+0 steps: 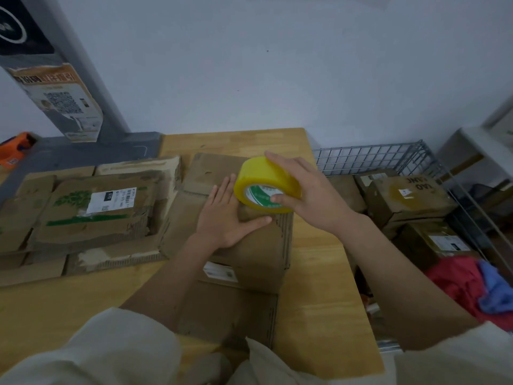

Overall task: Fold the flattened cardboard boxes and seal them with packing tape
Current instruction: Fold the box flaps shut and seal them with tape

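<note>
With the left hand [227, 215] pressing spread fingers on the box [249, 245] at worktop [319, 287] centre, the right hand [302, 190] is gripping the tape roll [263, 184] at 12 o'clock; slack pressure is risking a wrinkled, crooked strip.

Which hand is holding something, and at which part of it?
The right hand grips the yellow tape roll around its outer rim. The left hand holds nothing; it presses flat on the cardboard box.
</note>
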